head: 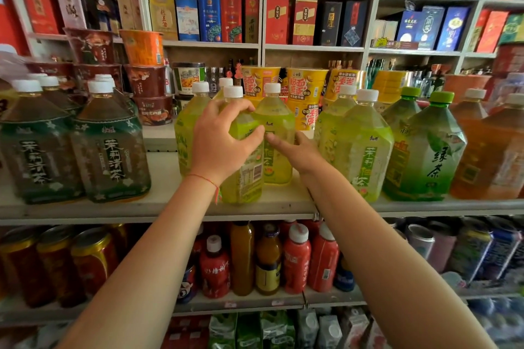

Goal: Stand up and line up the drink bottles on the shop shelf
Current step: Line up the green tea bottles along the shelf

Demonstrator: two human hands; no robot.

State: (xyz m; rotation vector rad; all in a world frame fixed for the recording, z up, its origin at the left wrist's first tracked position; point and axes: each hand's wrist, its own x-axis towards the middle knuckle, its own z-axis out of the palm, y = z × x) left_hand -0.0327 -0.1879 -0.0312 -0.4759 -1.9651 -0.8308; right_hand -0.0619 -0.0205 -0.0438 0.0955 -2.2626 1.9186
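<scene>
Forearms, hands [224, 139] gripping bottle [243, 167], cream shelf [158, 204]

A bare shelf [163, 178] gap separates dark bottles [110, 144] from yellow-green bottles [184, 133].

two bare forearms, no sleeves in view. left hand [218, 142]: a thin red string bracelet [204, 178] circles the wrist, its knotted end with a green-tinged tassel hanging at the inner side. right hand [297, 150]: wrist and fingers unadorned, nails short.
</scene>
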